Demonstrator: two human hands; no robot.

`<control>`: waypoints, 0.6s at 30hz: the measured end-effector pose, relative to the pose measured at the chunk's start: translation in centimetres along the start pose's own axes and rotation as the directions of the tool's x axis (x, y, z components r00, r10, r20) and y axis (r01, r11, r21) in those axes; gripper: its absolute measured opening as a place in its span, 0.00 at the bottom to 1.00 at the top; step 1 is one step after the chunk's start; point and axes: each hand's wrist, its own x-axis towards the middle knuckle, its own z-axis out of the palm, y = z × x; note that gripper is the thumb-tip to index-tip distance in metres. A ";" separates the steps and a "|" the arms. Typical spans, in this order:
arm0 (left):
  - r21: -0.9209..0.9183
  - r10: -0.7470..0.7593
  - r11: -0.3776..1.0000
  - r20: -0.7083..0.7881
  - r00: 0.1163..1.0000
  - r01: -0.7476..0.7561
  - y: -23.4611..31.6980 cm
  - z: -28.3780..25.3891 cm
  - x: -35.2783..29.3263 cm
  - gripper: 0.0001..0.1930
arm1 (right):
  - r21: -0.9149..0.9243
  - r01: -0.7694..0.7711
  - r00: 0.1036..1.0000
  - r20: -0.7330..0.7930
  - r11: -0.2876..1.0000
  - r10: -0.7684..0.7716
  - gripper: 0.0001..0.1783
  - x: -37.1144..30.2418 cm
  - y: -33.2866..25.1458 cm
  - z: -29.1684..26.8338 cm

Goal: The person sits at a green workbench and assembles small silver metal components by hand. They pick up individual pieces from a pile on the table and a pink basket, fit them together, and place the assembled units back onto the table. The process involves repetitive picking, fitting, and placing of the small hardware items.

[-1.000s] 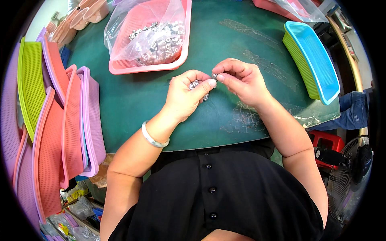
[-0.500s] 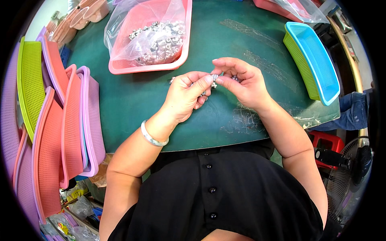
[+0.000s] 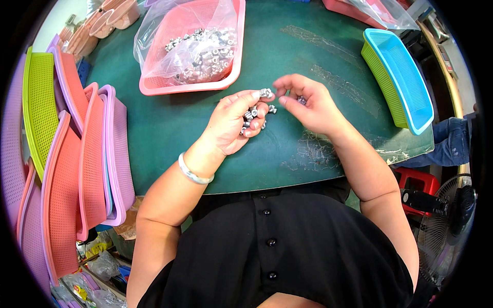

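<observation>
My left hand (image 3: 237, 122) is cupped over the green table (image 3: 164, 133), shut on several small silver metal parts (image 3: 254, 114); one part sits pinched at its thumb and fingertip. My right hand (image 3: 307, 103) hovers just to the right, fingers curled, with a small silver part showing between them. A pink basket (image 3: 154, 88) lined with a clear plastic bag holds a heap of the same silver parts (image 3: 203, 54) just beyond my left hand.
A blue basket nested in a green one (image 3: 399, 78) lies at the right. Stacked pink, purple and green baskets (image 3: 77, 154) stand along the left edge. A fan (image 3: 446, 226) and a red stool (image 3: 417, 180) are lower right. Another bagged pink basket (image 3: 359, 7) is at the top.
My hands, which were touching at the fingertips, have drawn slightly apart. The left hand has turned palm up, showing the parts it holds.
</observation>
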 end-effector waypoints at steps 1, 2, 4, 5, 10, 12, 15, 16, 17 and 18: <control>-0.028 -0.016 0.999 0.002 1.000 0.016 0.0 -0.1 0.1 0.13 | -0.130 -0.024 0.997 0.075 0.991 0.034 0.15 0.0 -0.6 -0.4; -0.044 -0.024 0.999 0.007 1.000 0.025 0.0 -0.3 0.1 0.13 | -0.259 -0.038 0.987 0.144 0.965 0.077 0.15 0.0 -1.0 -0.6; -0.077 -0.043 0.996 0.018 0.999 0.044 0.0 -0.4 0.2 0.14 | -0.387 0.112 0.979 0.202 0.915 -0.034 0.16 -0.1 -0.7 -0.4; -0.080 -0.046 0.996 0.018 0.999 0.048 0.0 -0.4 0.2 0.14 | -0.444 0.186 0.968 0.235 0.876 -0.086 0.17 -0.2 -0.5 -0.3; -0.134 -0.044 0.990 0.032 0.999 0.048 0.0 -0.6 0.3 0.14 | -0.493 0.146 0.975 0.220 0.858 -0.040 0.14 -0.2 0.0 0.0; -0.167 -0.040 0.985 0.066 0.997 0.051 -0.1 -0.9 0.5 0.15 | -0.482 0.141 0.977 0.209 0.865 -0.043 0.12 -0.2 0.1 0.1; -0.186 -0.012 0.982 0.067 0.998 0.024 0.0 -0.9 0.4 0.14 | -0.471 0.148 0.977 0.208 0.870 -0.054 0.10 0.0 0.0 -0.1; -0.186 0.002 0.982 0.059 0.998 0.009 0.1 -0.8 0.4 0.14 | -0.420 0.096 0.984 0.179 0.902 -0.021 0.10 0.0 -0.1 -0.1; -0.182 0.015 0.983 0.053 0.998 -0.005 0.1 -0.8 0.3 0.14 | -0.366 0.043 0.988 0.152 0.930 0.014 0.09 0.0 -0.2 -0.1; -0.179 0.029 0.984 0.048 0.998 -0.020 0.0 -0.9 0.3 0.14 | -0.309 -0.009 0.991 0.126 0.951 0.050 0.09 0.0 -0.4 -0.2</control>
